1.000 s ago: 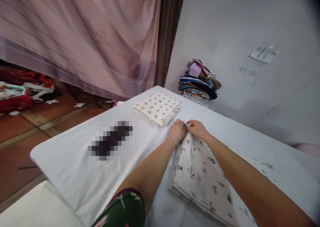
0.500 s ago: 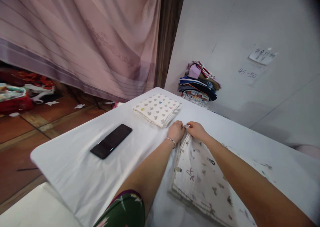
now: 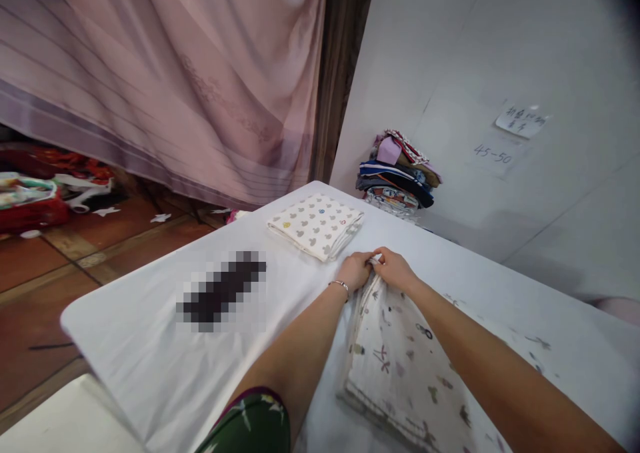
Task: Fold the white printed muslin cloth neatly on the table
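A white printed muslin cloth (image 3: 400, 366) lies folded in layers on the white-covered table (image 3: 145, 366), running from the middle toward the near edge. My left hand (image 3: 356, 271) pinches its far corner, with a bracelet at the wrist. Close beside it, my right hand (image 3: 394, 268) pinches the same corner, fingertips almost touching those of the left. The cloth's corner is gathered up between both hands, and my right forearm covers part of its right side. Just beyond my hands rests a second folded cloth (image 3: 316, 223), white with a grey print.
On the table's left is a dark pixelated shape (image 3: 223, 290). A pile of folded clothes (image 3: 397, 170) stands past the far edge by the white wall (image 3: 480, 53). A pink curtain (image 3: 210, 80) hangs behind. A red container (image 3: 30, 206) sits at the left on the tiled floor.
Both hands keep their pinch on the cloth's far corner, almost unmoved. The view has shifted slightly, and the black phone on the table now appears pixelated.
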### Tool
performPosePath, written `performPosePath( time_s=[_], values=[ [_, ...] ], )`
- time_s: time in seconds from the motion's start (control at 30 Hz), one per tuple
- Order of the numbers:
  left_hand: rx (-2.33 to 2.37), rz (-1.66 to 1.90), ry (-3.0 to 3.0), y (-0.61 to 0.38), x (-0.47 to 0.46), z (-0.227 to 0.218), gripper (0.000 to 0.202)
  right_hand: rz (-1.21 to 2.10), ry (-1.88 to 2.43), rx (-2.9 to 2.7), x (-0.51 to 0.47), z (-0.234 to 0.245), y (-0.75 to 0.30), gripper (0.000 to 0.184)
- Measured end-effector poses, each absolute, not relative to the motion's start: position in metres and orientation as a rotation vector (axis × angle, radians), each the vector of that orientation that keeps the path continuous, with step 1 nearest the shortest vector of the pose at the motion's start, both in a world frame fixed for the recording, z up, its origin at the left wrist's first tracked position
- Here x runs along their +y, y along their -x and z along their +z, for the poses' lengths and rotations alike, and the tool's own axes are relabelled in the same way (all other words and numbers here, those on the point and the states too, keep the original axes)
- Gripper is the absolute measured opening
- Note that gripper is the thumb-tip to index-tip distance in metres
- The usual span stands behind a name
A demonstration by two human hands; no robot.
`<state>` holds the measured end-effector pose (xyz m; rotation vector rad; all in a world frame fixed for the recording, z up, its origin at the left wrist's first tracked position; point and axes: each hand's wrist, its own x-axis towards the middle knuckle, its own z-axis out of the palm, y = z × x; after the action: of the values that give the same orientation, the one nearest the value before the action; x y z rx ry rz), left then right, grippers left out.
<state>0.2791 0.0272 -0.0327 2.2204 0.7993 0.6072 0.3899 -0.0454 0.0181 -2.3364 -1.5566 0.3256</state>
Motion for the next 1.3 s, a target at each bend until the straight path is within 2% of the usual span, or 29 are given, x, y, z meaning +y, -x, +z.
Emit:
performPosePath(
  time_s=[0.27, 0.5, 0.8, 1.07, 1.3],
  values=[
    [0.855, 0.613, -2.142, -0.279, 0.028, -0.029, 0.035, 0.324, 2.349, -1.533, -0.051, 0.018, -0.385, 0.04],
    [0.841, 0.624, -2.056, -0.282, 0.029, -0.032, 0.031, 0.208, 2.206, -1.543, -0.071, 0.009, -0.389, 0.027],
    [0.849, 0.674, -1.996, -0.287, 0.033, -0.039, 0.027, -0.106, 2.095, -1.754, -0.083, -0.013, -0.37, 0.028],
    [0.864, 0.655, -1.963, -0.29, 0.036, -0.039, 0.024, -0.337, 2.042, -1.735, -0.09, -0.029, -0.364, 0.039],
    [0.922, 0.67, -1.92, -0.29, 0.036, -0.037, 0.022, -0.342, 1.954, -1.716, -0.091, -0.043, -0.357, 0.043]
  ],
)
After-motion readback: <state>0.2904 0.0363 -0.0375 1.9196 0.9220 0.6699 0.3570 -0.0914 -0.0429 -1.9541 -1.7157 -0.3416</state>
